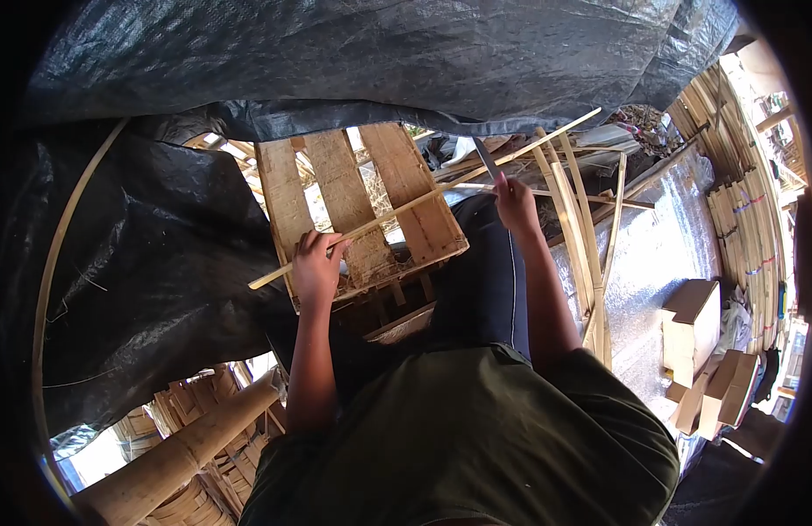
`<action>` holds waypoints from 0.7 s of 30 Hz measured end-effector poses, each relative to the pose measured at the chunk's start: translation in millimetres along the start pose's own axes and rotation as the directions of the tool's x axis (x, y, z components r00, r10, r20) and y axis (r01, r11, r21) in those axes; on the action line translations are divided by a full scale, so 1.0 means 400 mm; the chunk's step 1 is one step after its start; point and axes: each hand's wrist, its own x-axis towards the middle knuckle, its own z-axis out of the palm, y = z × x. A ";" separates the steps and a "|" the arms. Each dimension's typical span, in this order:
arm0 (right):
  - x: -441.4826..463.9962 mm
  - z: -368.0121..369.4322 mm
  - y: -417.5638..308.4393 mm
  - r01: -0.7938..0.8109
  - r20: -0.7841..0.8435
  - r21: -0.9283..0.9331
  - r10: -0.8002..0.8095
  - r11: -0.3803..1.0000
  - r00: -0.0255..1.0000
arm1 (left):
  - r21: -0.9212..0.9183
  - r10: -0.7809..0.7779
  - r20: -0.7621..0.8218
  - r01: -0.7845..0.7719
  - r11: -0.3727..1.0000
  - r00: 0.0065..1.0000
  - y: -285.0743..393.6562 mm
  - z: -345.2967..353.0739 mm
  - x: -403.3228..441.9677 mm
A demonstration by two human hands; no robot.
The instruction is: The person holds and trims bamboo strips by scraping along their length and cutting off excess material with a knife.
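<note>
My left hand (317, 263) is closed around a long, thin bamboo strip (380, 221) near its lower left end. The strip slants up to the right, across a slatted wooden crate (336, 175). In my right hand (516, 203) is a knife (487, 159), its blade pointing up and to the left, close beside the strip. My right hand is right of the crate, above my dark trouser leg. Whether the blade touches the strip, I cannot tell.
Several split bamboo strips (583, 237) lean at the right. Farther right are cardboard boxes (692, 329) on a shiny sheet (638, 254) and stacked bamboo bundles (746, 228). A black tarp (353, 61) hangs in front. A thick bamboo pole (174, 447) lies lower left.
</note>
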 end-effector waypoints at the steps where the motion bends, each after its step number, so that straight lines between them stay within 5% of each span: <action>1: 0.003 -0.010 -0.034 0.007 0.002 0.002 -0.007 1.000 1.000 | 0.003 -0.010 0.013 0.010 1.000 1.000 -0.001 -0.001 0.001; 3: 0.003 -0.065 -0.165 0.351 0.041 0.012 -0.351 0.936 0.935 | 0.010 0.001 -0.002 -0.001 1.000 1.000 -0.002 -0.002 0.007; 7: 0.005 -0.067 -0.276 0.381 0.161 -0.113 -0.362 0.918 0.918 | 0.010 0.015 0.001 -0.015 1.000 1.000 -0.012 0.001 0.001; 9: 0.006 -0.061 -0.296 0.372 0.182 -0.392 -0.326 0.841 0.928 | -0.009 0.029 -0.013 -0.029 1.000 0.999 -0.017 0.004 0.007; 14: 0.034 -0.021 -0.307 0.285 0.040 -0.428 -0.297 0.858 0.954 | -0.009 0.056 -0.012 -0.056 0.998 0.998 -0.015 -0.001 0.008; 17: 0.126 0.054 -0.266 0.192 0.172 -0.259 -0.151 0.947 0.973 | -0.009 0.039 -0.009 -0.039 0.999 0.999 -0.012 -0.002 0.011; 21: 0.175 0.134 -0.282 0.110 0.263 -0.405 0.000 0.908 0.965 | -0.015 0.032 -0.001 -0.032 0.999 0.999 -0.006 -0.011 0.011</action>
